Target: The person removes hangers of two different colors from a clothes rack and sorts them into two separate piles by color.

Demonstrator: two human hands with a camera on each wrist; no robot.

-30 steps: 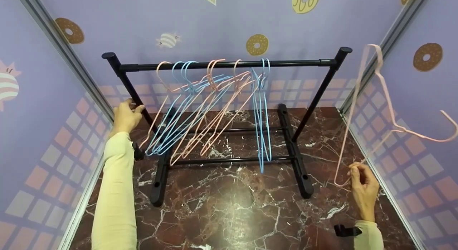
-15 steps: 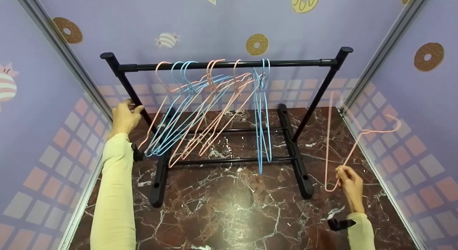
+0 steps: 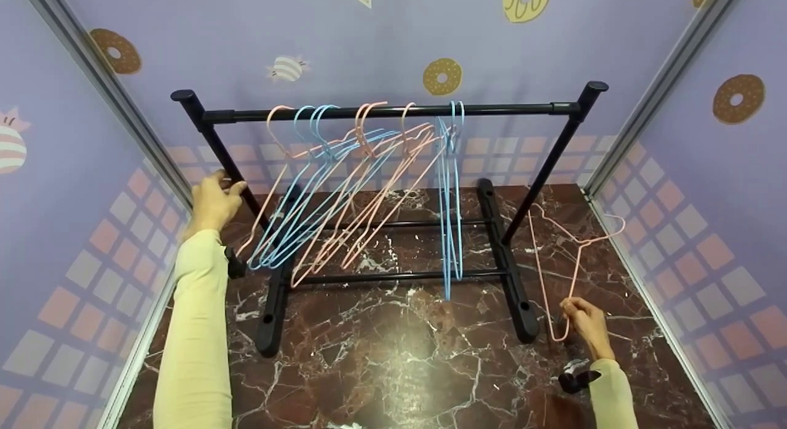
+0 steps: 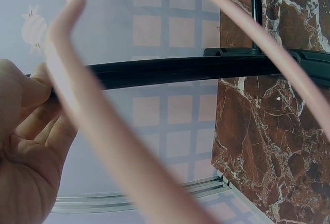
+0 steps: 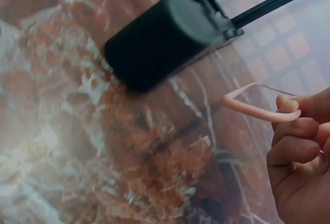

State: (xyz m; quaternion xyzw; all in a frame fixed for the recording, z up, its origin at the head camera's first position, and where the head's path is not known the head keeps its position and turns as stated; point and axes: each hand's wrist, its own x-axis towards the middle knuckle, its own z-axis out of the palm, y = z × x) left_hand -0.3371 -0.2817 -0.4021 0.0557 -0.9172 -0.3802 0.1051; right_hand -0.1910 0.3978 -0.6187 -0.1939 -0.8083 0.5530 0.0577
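Observation:
My left hand (image 3: 215, 201) holds the left post (image 4: 180, 70) of a black garment rack (image 3: 510, 110), thumb and fingers around it in the left wrist view. Out to the right of the rack, low near the floor, my right hand (image 3: 587, 321) pinches a pink wire hanger (image 3: 576, 272) by one lower corner. Its hook points right and away from me. The right wrist view shows that corner of the hanger (image 5: 260, 113) between thumb and fingers. Several pink and blue hangers hang on the top rail, among them a leftmost pink one (image 3: 270, 198) near my left hand.
Two blue hangers (image 3: 447, 257) hang edge-on at the right end of the row. The rack's right foot (image 3: 522, 312) lies just left of the held hanger. Patterned walls enclose the marble floor (image 3: 393, 355) on three sides.
My right hand has moved left and slightly down with the pink hanger, which swung down from raised height to beside the rack's right post. My left hand has stayed on the left post.

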